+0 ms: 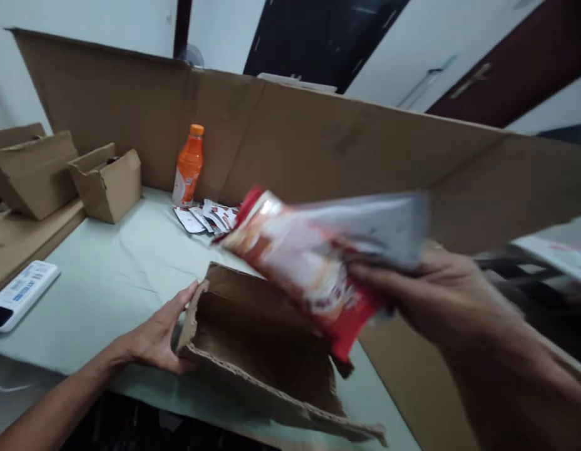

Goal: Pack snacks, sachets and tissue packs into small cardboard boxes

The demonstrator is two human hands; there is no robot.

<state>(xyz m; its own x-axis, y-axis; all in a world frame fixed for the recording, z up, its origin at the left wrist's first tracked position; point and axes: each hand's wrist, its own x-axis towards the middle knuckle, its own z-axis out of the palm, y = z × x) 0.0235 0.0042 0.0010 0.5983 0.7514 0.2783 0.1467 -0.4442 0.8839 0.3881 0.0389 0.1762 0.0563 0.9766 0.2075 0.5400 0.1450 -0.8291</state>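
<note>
An open-topped cardboard box (257, 376) with ragged edges stands tilted at the near edge of the table. My left hand (154, 338) grips its left end, thumb near the upper corner and fingers round the side. Above the box's right part, my right hand (431, 294) pinches a red and white snack packet (295, 263) together with a silver-grey packet (379, 219) behind it. Both packets are blurred by motion, and their print is not readable. The inside of the box that shows is bare brown cardboard; the packets cover its far right part.
An orange drink bottle (190, 166) stands at the back, several small sachets (208, 217) lying before it. Two smaller cardboard boxes (109, 185) (34, 175) sit at the left, and a white power bank (25, 294) lies nearer. A tall cardboard wall (318, 138) closes off the back.
</note>
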